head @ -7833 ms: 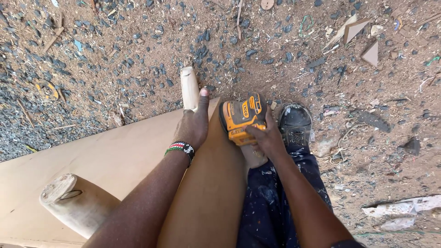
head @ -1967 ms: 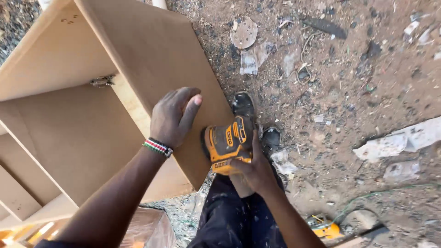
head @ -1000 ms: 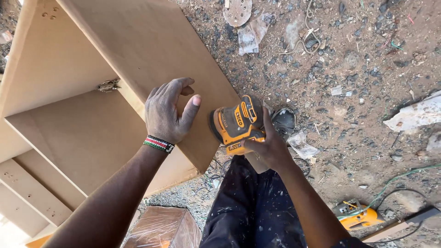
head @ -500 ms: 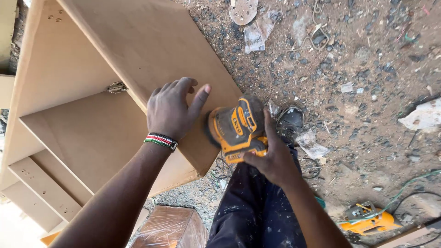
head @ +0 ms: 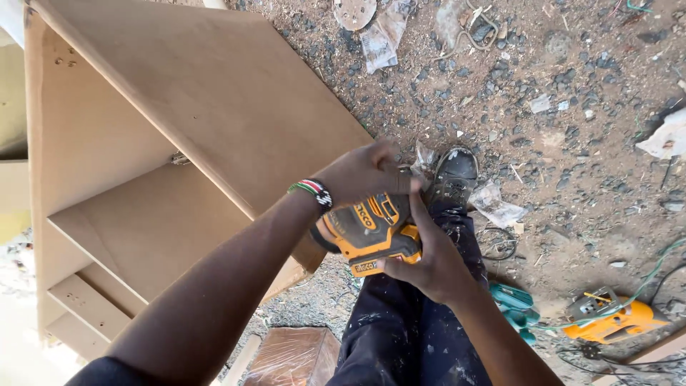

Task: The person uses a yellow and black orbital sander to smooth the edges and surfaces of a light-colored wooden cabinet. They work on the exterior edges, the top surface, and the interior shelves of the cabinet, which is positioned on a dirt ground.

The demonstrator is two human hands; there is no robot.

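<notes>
An orange and black hand sander (head: 370, 234) sits in front of my lap, above my dark, paint-speckled trouser leg. My right hand (head: 423, 256) grips it from below and from the right side. My left hand (head: 363, 171), with a beaded band at the wrist, lies over the sander's top with its fingers curled on the tool. Just left of the sander is the corner of a brown fibreboard cabinet (head: 179, 136) with open shelves, lying on the ground.
My black shoe (head: 451, 171) rests on gravel strewn with plastic scraps (head: 386, 43) and a round sanding disc (head: 355, 12). An orange power tool (head: 607, 322) with a green cable and a teal object (head: 513, 304) lie at lower right. A brown wooden block (head: 291, 356) is below.
My left hand has left the cabinet's board and moved right onto the sander's top. The sander has come off the board's edge toward my lap.
</notes>
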